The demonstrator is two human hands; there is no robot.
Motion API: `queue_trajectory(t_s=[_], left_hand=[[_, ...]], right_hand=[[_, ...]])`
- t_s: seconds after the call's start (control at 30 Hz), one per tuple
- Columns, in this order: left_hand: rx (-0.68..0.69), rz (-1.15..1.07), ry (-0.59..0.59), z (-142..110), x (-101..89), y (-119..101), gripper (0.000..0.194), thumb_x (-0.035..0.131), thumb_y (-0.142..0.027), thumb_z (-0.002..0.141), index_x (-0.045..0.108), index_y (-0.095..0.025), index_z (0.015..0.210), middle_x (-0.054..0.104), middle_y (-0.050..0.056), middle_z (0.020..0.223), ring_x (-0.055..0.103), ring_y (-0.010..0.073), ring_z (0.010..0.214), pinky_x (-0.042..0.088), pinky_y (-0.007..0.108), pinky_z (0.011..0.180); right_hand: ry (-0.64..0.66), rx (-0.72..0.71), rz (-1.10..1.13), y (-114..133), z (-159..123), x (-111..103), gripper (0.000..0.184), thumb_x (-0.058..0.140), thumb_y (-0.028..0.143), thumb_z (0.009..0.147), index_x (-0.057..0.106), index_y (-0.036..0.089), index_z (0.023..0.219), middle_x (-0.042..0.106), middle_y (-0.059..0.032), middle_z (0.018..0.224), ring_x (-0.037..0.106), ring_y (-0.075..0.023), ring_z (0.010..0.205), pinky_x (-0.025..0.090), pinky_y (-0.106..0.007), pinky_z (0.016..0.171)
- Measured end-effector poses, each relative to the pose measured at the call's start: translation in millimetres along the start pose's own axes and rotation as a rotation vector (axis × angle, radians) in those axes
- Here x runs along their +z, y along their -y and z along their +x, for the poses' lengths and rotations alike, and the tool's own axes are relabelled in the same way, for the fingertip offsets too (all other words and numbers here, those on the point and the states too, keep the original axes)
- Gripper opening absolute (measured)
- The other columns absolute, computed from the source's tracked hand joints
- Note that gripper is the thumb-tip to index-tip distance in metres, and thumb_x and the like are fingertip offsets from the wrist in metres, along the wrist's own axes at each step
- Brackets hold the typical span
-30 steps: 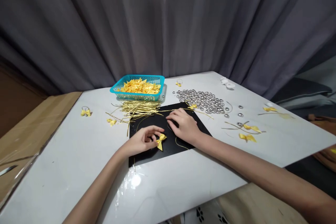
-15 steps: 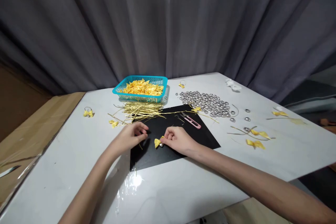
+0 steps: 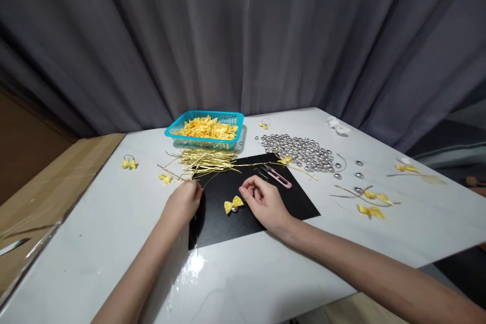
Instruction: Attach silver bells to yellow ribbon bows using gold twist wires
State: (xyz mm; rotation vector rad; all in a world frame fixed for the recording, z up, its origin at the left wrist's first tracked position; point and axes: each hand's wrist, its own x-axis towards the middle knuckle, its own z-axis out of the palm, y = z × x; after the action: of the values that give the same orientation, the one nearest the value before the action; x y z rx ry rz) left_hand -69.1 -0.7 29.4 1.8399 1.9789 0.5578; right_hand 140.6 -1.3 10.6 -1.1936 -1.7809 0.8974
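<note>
A yellow ribbon bow (image 3: 228,207) with a silver bead (image 3: 235,209) at its middle lies on the black mat (image 3: 224,230). Just right of the bow is my right hand (image 3: 266,203), its fingers loosely curled and apart from it, with nothing visible in them. At the mat's left edge my left hand (image 3: 185,201) is closed, and a thin gold wire tie (image 3: 211,179) sticks out from its fingertips. The fingertips themselves are partly hidden. Pink-handled thread snips (image 3: 280,178) lie on the mat behind my right hand.
A turquoise basket (image 3: 172,134) of yellow bows stands at the back, with a heap of gold wire ties (image 3: 207,158) before it. Silver beads (image 3: 299,149) spread right of centre. Loose bows (image 3: 371,211) lie at the right; a bow on a ring (image 3: 129,163) lies left.
My right hand has let go of the bow and drawn slightly up and right. My left hand has turned and closed, now with a gold wire tie at its fingers.
</note>
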Motion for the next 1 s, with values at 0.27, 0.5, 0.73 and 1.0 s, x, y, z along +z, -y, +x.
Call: queue_trajectory(t_s=[0.27, 0.5, 0.73, 1.0], left_hand=[[0.122, -0.755, 0.341, -20.7, 10.7, -41.5, 0.022, 0.051, -0.040, 0.082, 0.047, -0.021, 0.091, 0.057, -0.004, 0.066, 0.045, 0.0083, 0.045, 0.036, 0.021, 0.044], [0.064, -1.015, 0.422, -34.7, 14.4, -58.7, 0.025, 0.064, -0.039, 0.074, 0.067, -0.017, 0.086, 0.063, 0.002, 0.071, 0.054, 0.0110, 0.060, 0.046, 0.026, 0.059], [0.127, -0.993, 0.426, -43.2, 38.8, -64.6, 0.031, 0.069, -0.032, 0.068, 0.073, -0.019, 0.095, 0.074, 0.011, 0.093, 0.065, 0.0180, 0.070, 0.053, 0.034, 0.068], [0.646, -0.350, -0.056, -49.5, 57.0, -47.0, 0.026, 0.054, -0.018, 0.083, 0.070, -0.021, 0.104, 0.072, 0.009, 0.079, 0.065, 0.0191, 0.069, 0.053, 0.032, 0.065]], right_hand=[[0.201, 0.303, 0.533, 8.1, 5.4, -4.1, 0.032, 0.060, 0.047, 0.076, 0.058, 0.016, 0.084, 0.050, 0.0050, 0.059, 0.031, -0.0030, 0.038, 0.023, -0.019, 0.037], [0.219, 0.476, 0.886, 10.2, 3.5, -13.1, 0.029, 0.073, 0.033, 0.069, 0.068, 0.013, 0.090, 0.052, 0.0060, 0.049, 0.033, -0.0011, 0.036, 0.025, -0.015, 0.037], [0.100, 0.644, 1.054, 7.9, 8.3, -22.9, 0.035, 0.077, 0.018, 0.061, 0.065, 0.016, 0.094, 0.068, -0.0023, 0.091, 0.047, -0.0015, 0.048, 0.040, -0.015, 0.046], [0.164, 0.737, 1.149, 11.2, 2.8, -19.4, 0.023, 0.075, 0.019, 0.067, 0.065, 0.014, 0.087, 0.061, 0.0042, 0.065, 0.026, 0.0021, 0.037, 0.028, -0.011, 0.037]])
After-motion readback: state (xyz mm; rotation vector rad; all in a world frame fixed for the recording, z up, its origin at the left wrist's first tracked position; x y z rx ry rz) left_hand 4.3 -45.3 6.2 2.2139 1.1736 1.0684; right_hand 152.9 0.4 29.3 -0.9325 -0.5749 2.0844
